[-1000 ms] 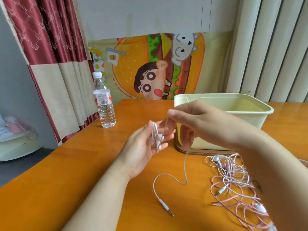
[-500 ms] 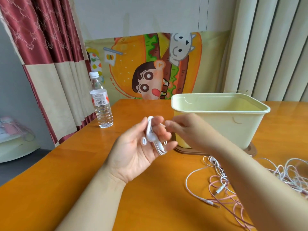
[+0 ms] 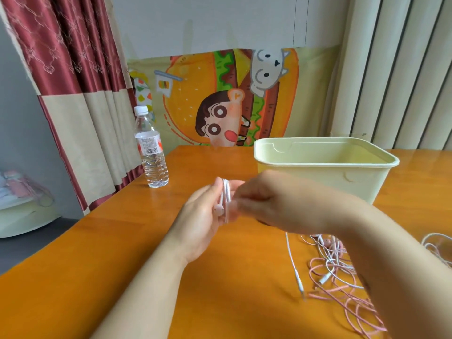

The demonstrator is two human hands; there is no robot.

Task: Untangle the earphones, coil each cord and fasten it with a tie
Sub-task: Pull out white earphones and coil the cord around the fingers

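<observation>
1. The left hand (image 3: 203, 217) is raised above the desk (image 3: 117, 265), palm turned to the right. A white cord (image 3: 226, 192) is wound in several loops round its fingers (image 3: 216, 185).
2. Those fingers are fairly straight and close together, and they hold the coil. A small earbud (image 3: 219, 208) rests against the palm just below the loops.
3. The right hand (image 3: 266, 204) reaches in from the right and meets the coil. Its fingers (image 3: 241, 200) are bunched narrow against the loops. They appear to pinch a strand, though motion blur hides the exact grip.
4. A thin white strand ending in a plug (image 3: 299, 281) lies on the desk below the right wrist. Whether it joins the coil cannot be told, since the wrist covers its upper end.
5. The tangle of earphones (image 3: 335, 272), pink and white cords mixed, lies on the desk to the right, partly under the right forearm.
6. A pale yellow-green bin (image 3: 318, 163) stands open on the desk behind the right hand.
7. A water bottle (image 3: 151, 155) stands upright near the far left edge of the desk, beside a red and beige curtain (image 3: 73, 77).
8. A cartoon poster (image 3: 220, 106) hangs on the wall behind the desk.
</observation>
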